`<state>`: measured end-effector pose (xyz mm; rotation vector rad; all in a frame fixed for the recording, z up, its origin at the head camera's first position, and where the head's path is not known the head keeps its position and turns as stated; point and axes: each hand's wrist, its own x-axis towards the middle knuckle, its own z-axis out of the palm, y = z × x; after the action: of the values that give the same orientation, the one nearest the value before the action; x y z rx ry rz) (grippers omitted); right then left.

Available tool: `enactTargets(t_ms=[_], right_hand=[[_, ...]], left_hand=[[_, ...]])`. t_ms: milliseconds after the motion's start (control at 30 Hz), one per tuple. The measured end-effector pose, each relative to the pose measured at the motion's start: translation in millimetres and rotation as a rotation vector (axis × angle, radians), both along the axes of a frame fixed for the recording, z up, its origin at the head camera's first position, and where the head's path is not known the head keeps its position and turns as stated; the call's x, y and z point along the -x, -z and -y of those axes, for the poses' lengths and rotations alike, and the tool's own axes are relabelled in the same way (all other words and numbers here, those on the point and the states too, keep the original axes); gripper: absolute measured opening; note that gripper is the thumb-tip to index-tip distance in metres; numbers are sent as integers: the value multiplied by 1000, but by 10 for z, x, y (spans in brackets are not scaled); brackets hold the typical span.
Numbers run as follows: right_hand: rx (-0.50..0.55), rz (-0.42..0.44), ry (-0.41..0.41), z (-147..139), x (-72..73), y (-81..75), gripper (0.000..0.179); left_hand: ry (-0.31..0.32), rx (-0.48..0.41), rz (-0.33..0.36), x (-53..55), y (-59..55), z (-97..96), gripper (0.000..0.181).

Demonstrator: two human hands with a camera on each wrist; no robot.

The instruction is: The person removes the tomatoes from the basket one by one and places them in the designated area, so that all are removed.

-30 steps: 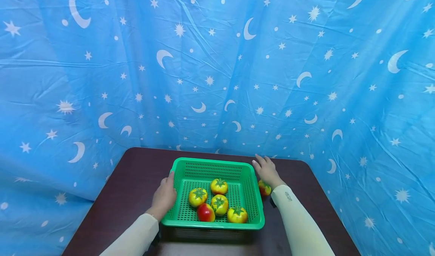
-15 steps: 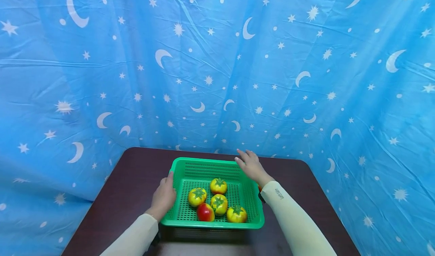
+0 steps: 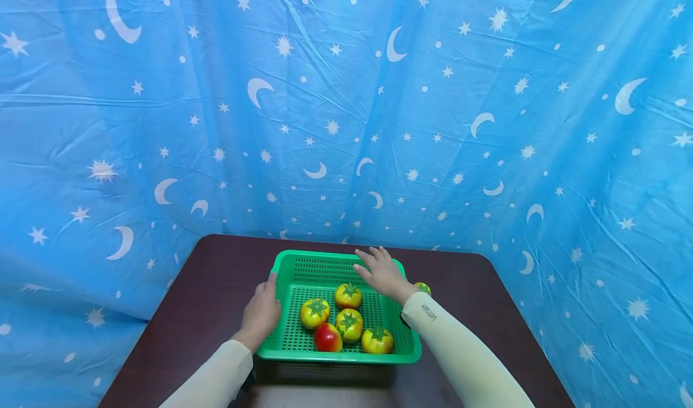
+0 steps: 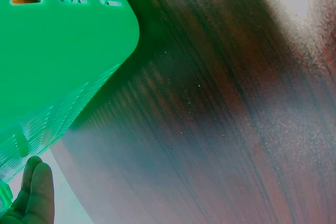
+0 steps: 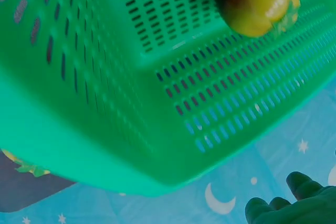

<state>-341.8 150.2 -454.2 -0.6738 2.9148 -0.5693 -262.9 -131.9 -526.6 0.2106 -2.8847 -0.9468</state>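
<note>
A green plastic basket (image 3: 335, 358) with slotted walls sits on the table in the head view. Inside lie several round yellow-and-red fruits (image 3: 314, 314) with green leafy caps, like persimmons or tomatoes; one red fruit (image 3: 327, 337) is turned on its side. My left hand (image 3: 262, 312) holds the basket's left rim, and its fingers (image 4: 41, 190) show beside the outer wall in the left wrist view. My right hand (image 3: 383, 274) hovers over the basket's back right part, fingers spread and holding nothing. Another capped fruit (image 3: 423, 287) lies outside the basket, partly hidden behind the right wrist.
The dark brown table (image 3: 227, 263) has rounded back corners. Behind and around it hangs a blue curtain (image 3: 346, 125) printed with white moons and stars, close to the table's back edge.
My right hand has moved left, from above the fruit outside the basket to over the basket's back right part. The left hand, basket and fruits inside have stayed put.
</note>
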Motion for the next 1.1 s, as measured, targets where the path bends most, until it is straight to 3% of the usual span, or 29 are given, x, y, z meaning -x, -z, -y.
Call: enactTargets(t_ms=[767,1100], right_hand=[[-130,93,1,106,-48,231,60],[-158,238,58,70,-91,417,67]], left_hand=[[-9,11,-8,5,-1,3,65],[-6,9,4,-13,-20,-8,65]])
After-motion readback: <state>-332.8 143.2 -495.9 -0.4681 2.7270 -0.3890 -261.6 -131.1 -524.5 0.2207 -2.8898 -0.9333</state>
